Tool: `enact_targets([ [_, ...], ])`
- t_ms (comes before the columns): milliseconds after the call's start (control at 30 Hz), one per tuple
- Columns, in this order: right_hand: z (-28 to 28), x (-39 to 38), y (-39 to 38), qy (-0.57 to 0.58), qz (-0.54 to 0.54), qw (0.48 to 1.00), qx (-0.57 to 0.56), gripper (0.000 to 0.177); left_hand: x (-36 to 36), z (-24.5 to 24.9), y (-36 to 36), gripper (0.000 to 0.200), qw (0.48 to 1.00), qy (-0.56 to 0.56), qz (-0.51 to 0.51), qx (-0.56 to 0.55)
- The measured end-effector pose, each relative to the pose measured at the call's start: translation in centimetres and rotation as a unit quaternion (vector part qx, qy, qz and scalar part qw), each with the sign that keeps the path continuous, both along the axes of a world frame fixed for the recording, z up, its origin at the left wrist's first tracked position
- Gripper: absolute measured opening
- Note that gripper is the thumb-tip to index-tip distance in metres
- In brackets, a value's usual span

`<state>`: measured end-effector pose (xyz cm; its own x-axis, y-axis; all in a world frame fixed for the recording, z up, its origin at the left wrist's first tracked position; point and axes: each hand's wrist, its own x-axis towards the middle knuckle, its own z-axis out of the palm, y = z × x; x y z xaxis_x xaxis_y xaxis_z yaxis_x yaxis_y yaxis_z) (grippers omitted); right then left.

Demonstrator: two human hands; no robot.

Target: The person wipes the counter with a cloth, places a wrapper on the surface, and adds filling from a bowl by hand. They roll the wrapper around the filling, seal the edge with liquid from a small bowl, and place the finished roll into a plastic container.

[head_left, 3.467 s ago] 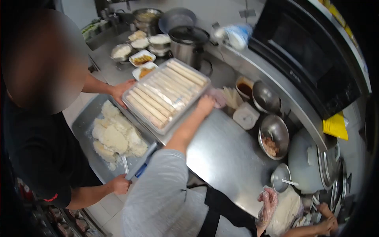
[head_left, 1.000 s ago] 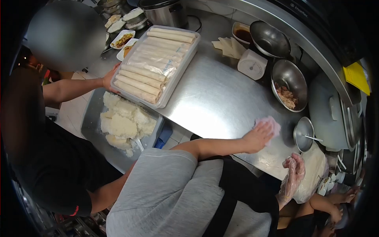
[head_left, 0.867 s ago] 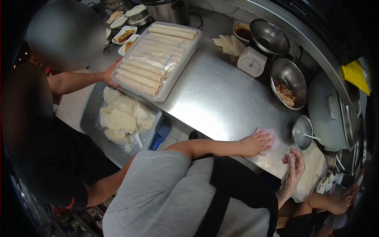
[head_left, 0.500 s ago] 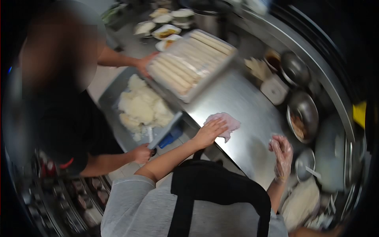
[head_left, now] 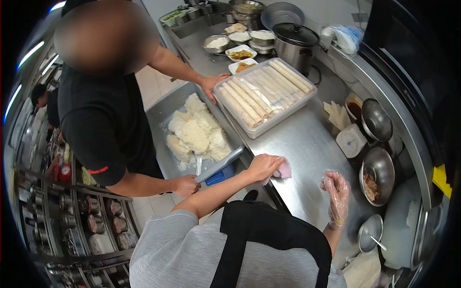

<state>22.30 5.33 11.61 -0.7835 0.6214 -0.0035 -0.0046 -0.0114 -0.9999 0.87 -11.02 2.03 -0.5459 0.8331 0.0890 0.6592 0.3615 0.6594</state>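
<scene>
My left hand (head_left: 263, 167), bare, is closed on a pink cloth (head_left: 284, 170) at the near edge of the steel counter (head_left: 307, 144). Part of the cloth hangs beneath the fingers. My right hand (head_left: 338, 196) wears a clear plastic glove and is raised over the counter's right side. Its fingers are loosely curled in, with nothing visible in them. Beyond the cloth sits a lidded clear container (head_left: 263, 93) of long pale rolls. To the right of the counter's middle is a metal bowl (head_left: 382, 168) with brownish food in it.
A co-worker's hand (head_left: 213, 85) touches the container; the other hand (head_left: 185, 185) grips a grey tub (head_left: 163, 103) of white rice-like food. More bowls (head_left: 377, 120), a white scale (head_left: 350, 140) and a small bowl with a spoon (head_left: 369, 235) line the right. A lidded pot (head_left: 294, 45) stands behind.
My left hand has drawn the cloth to the counter's near edge and bunched it up. My right hand stays raised with curled fingers. The camera view has shifted and sharpened.
</scene>
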Motion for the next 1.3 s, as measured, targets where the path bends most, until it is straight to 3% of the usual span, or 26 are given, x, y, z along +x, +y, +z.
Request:
enact_targets([
  [167, 2.1, 2.5, 0.0, 0.019, -0.086, 0.996, 0.034, 0.021, -2.0, 2.4, 6.1, 0.038, 0.985, 0.0, -0.089, 0.147],
  [267, 2.4, 5.5, 0.0, 0.024, -0.159, 0.985, 0.058, 0.022, -3.7, 4.3, 8.9, 0.028, 0.982, -0.017, -0.118, 0.146],
  [367, 2.2, 8.9, -0.5, 0.008, -0.245, 0.967, 0.076, 0.024, -4.8, 5.0, 11.4, 0.026, 0.972, -0.022, -0.08, 0.219],
  [433, 2.1, 10.8, -1.3, 0.003, -0.317, 0.946, 0.072, 0.025, -5.6, 4.0, 13.0, 0.047, 0.981, 0.028, -0.089, 0.171],
  [467, 2.0, 11.7, -1.7, 0.0, -0.33, 0.941, 0.074, 0.025, -5.7, 2.9, 13.7, 0.047, 0.979, 0.023, -0.102, 0.173],
  [533, 2.2, 13.3, -2.5, -0.012, -0.355, 0.93, 0.096, 0.027, -5.4, -0.1, 15.1, 0.055, 0.977, 0.151, -0.08, 0.13],
  [567, 2.2, 13.8, -3.2, -0.008, -0.379, 0.92, 0.098, 0.027, -5.1, -1.5, 15.5, 0.064, 0.983, 0.154, -0.096, -0.022],
  [667, 2.5, 15.3, -4.5, -0.009, -0.391, 0.916, 0.093, 0.025, -3.8, -5.3, 15.1, 0.061, 0.964, 0.228, -0.117, -0.066],
  [900, 1.9, 16.2, -5.5, -0.022, -0.438, 0.895, 0.079, 0.027, -7.5, -6.6, 19.4, 0.062, 0.963, 0.21, -0.167, -0.03],
  [1000, 1.1, 17.5, -4.6, -0.021, -0.449, 0.891, 0.067, 0.029, -8.9, -4.9, 21.8, 0.07, 0.951, 0.204, -0.21, -0.098],
  [1067, 0.8, 18.4, -3.4, -0.102, -0.441, 0.884, 0.118, 0.029, -9.2, -3.2, 23.0, 0.081, 0.951, 0.17, -0.208, -0.15],
  [1133, 1.1, 19.1, -1.9, -0.126, -0.466, 0.866, 0.132, 0.028, -8.0, -1.7, 21.8, 0.085, 0.957, 0.15, -0.223, -0.114],
  [1200, 0.5, 20.8, 0.1, -0.121, -0.484, 0.851, 0.166, 0.027, -6.3, -2.0, 19.2, 0.087, 0.974, 0.159, -0.141, 0.079],
  [1300, 1.8, 22.5, 2.1, -0.139, -0.488, 0.837, 0.204, 0.026, -3.3, -2.9, 12.6, 0.087, 0.97, 0.117, -0.133, 0.165],
])
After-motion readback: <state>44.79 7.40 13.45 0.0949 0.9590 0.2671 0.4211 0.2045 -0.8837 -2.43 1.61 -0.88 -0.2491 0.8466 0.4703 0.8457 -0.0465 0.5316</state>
